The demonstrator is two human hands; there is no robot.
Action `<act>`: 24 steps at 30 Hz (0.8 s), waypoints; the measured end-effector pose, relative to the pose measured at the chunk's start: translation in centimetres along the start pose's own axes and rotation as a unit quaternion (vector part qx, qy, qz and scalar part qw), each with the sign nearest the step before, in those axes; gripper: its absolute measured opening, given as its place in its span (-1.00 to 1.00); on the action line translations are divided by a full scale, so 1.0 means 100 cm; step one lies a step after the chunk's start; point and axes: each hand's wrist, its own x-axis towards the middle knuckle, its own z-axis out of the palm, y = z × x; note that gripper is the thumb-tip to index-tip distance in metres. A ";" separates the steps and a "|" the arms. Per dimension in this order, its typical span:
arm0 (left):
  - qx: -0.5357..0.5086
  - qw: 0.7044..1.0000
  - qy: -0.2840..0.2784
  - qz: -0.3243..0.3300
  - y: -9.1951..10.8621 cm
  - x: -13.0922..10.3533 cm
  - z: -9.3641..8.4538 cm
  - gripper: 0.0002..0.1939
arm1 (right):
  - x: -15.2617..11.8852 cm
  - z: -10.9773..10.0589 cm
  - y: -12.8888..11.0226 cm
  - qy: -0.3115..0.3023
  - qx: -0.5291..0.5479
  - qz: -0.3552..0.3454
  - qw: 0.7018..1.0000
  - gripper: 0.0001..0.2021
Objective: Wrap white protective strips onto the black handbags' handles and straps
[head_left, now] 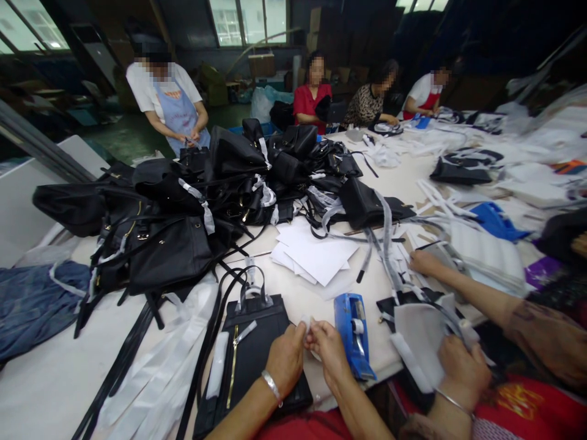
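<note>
My left hand (287,357), with a silver bangle at the wrist, is closed in a pinch over the right side of a black backpack (261,348). Fingertip to fingertip with it, my right hand (328,348) is also closed. A small whitish strip (306,320) shows between the fingertips of both; its kind is too small to make out. The backpack lies flat with its gold zipper (233,366) facing up and a white-wrapped roll (217,365) on its left. Just right of my right hand stands a blue tape dispenser (354,336).
A heap of black bags (169,250) covers the table's left and middle. White sheets (316,250) lie beyond the dispenser, and white strips (160,360) at left. A co-worker's hands (463,370) handle a wrapped bag close on my right. Several people work across the table.
</note>
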 end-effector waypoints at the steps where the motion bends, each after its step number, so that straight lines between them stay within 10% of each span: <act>1: 0.023 1.000 -0.012 -0.005 0.001 0.000 0.000 -0.58 | -0.001 0.000 -0.002 -0.005 -0.014 -0.003 1.000 -0.67; 6: 0.063 0.997 -0.036 -0.035 0.010 -0.002 -0.003 -0.54 | 0.000 0.000 -0.006 -0.013 -0.057 -0.036 0.998 -0.64; 10: -0.117 0.993 -0.007 -0.024 0.015 -0.005 -0.011 -0.61 | 0.008 -0.006 -0.003 -0.003 -0.088 -0.080 0.993 -0.64; 17: -0.541 0.824 0.026 -0.169 0.011 0.006 -0.016 -0.62 | 0.001 -0.001 -0.008 -0.017 -0.155 -0.117 0.981 -0.71; 24: -0.567 0.799 -0.010 -0.202 0.011 0.001 -0.020 -0.66 | -0.009 -0.010 -0.026 -0.094 -0.289 -0.182 0.935 -0.83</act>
